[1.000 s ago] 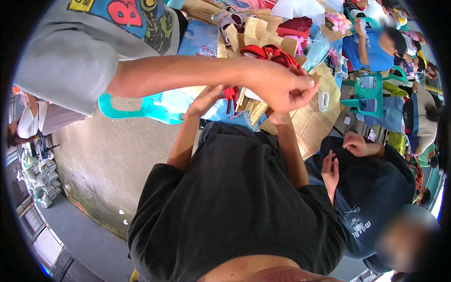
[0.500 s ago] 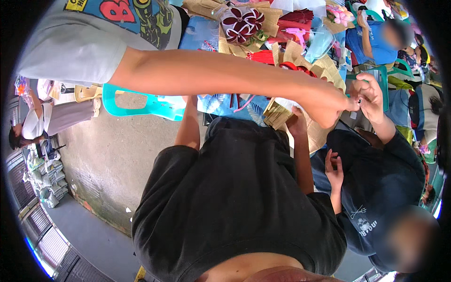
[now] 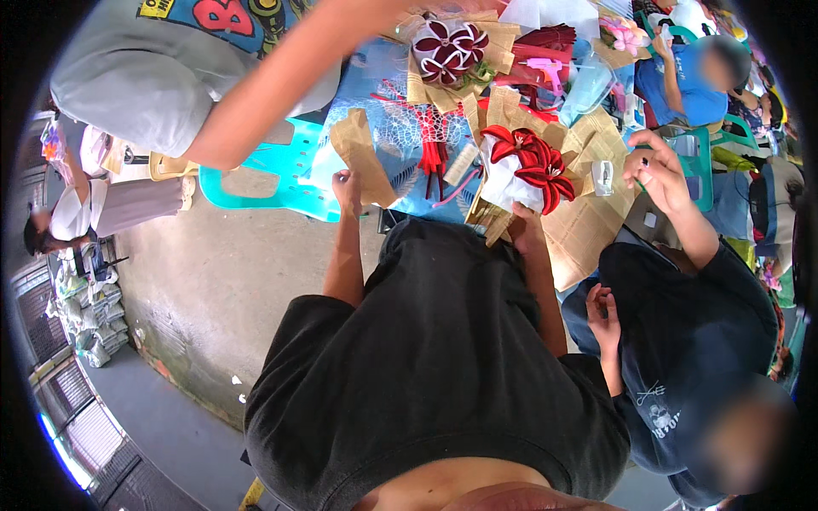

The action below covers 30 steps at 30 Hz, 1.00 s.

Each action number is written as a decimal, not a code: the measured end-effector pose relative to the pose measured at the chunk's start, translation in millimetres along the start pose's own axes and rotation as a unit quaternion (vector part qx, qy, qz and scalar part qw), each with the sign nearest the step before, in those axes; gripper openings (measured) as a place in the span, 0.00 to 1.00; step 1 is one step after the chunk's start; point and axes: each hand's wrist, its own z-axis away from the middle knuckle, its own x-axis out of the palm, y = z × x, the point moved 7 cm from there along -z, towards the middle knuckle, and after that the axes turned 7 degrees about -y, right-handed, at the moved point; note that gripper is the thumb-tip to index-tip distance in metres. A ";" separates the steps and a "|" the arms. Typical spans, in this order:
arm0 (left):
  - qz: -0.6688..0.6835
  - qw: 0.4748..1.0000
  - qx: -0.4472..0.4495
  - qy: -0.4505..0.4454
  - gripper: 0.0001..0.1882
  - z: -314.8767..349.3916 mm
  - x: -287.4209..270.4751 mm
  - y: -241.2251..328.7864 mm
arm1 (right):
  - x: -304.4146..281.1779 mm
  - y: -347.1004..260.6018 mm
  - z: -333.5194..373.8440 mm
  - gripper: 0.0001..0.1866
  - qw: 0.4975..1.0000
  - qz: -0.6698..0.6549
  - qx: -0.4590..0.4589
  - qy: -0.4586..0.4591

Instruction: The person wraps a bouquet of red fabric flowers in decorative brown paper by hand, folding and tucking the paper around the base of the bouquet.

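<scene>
My left hand (image 3: pixel 347 191) is closed on the lower edge of a curved piece of brown wrapping paper (image 3: pixel 365 160) at the table's near left edge. To the right, a bouquet of red flowers (image 3: pixel 530 167) with white paper inside brown printed wrapping lies tilted on the table. My right hand (image 3: pixel 526 226) grips the base of its wrapping, with part of the fingers hidden under it. Between my hands are a pale roll (image 3: pixel 463 159) and a bundle of red ribbon strips (image 3: pixel 434 157).
Across the table, a person's bare arm (image 3: pixel 281 85) reaches over. A finished-looking dark red and white bouquet (image 3: pixel 447 53), a pink glue gun (image 3: pixel 545 71) and more brown paper (image 3: pixel 588 213) lie there. A co-worker's raised hand (image 3: pixel 665 180) is at right; a turquoise chair (image 3: pixel 256 186) stands left.
The other person's arm has swung back to the upper left, away from the co-worker's hand. It uncovers the red bouquet, the table and the paper in my left hand.
</scene>
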 end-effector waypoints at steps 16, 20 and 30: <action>-0.025 0.941 0.268 -0.207 0.20 154.7 111.2 138.5 | 8.9 2.8 -24.9 0.18 0.992 0.022 -0.049 -0.110; -0.064 0.897 0.284 -0.332 0.15 212.2 165.2 179.3 | 4.0 6.5 -32.4 0.17 0.990 0.014 -0.049 -0.130; 0.004 0.883 0.236 -0.406 0.15 212.8 168.4 173.6 | 69.4 -12.2 1.6 0.20 0.977 0.000 -0.061 -0.204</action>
